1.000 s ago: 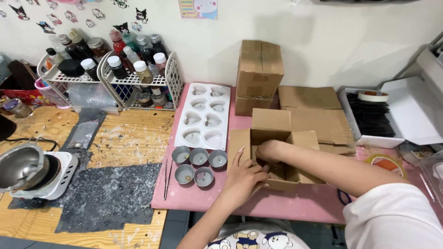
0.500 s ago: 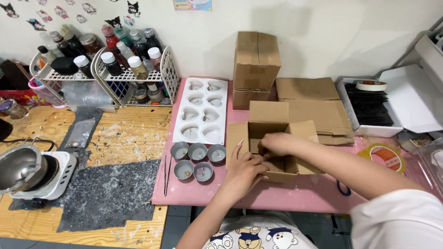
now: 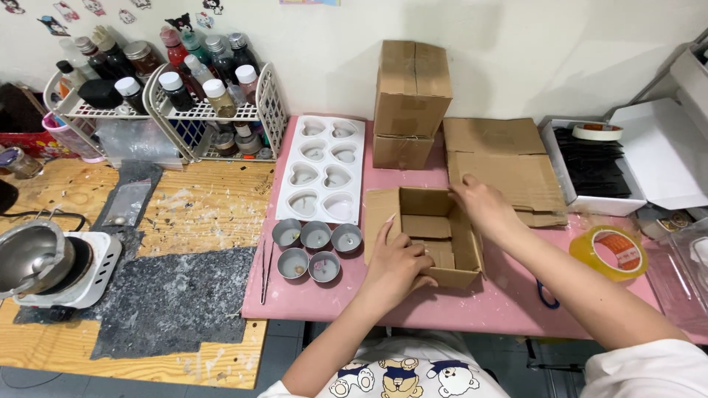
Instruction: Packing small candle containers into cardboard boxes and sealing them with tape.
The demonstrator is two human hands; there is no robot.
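Note:
An open brown cardboard box (image 3: 431, 230) lies on the pink table (image 3: 509, 287) in front of me, its top flaps spread. My left hand (image 3: 394, 262) rests on the box's near left corner, fingers curled over the rim. Over the far right flap lies my right hand (image 3: 483, 206), pressing that flap outward. The box looks empty inside. Several small round metal tins (image 3: 316, 247) stand just left of the box.
A white heart-shaped mould tray (image 3: 324, 168) lies behind the tins. Two stacked closed cardboard boxes (image 3: 410, 103) and flat cardboard (image 3: 505, 158) sit at the back. A tape roll (image 3: 608, 252) is at right, tweezers (image 3: 264, 271) at left. A hot plate with pot (image 3: 44, 262) and bottle racks (image 3: 177, 96) stand on the wooden bench.
My right hand has come out of the box and moved to its far right flap. My left hand has slid onto the box's near left corner.

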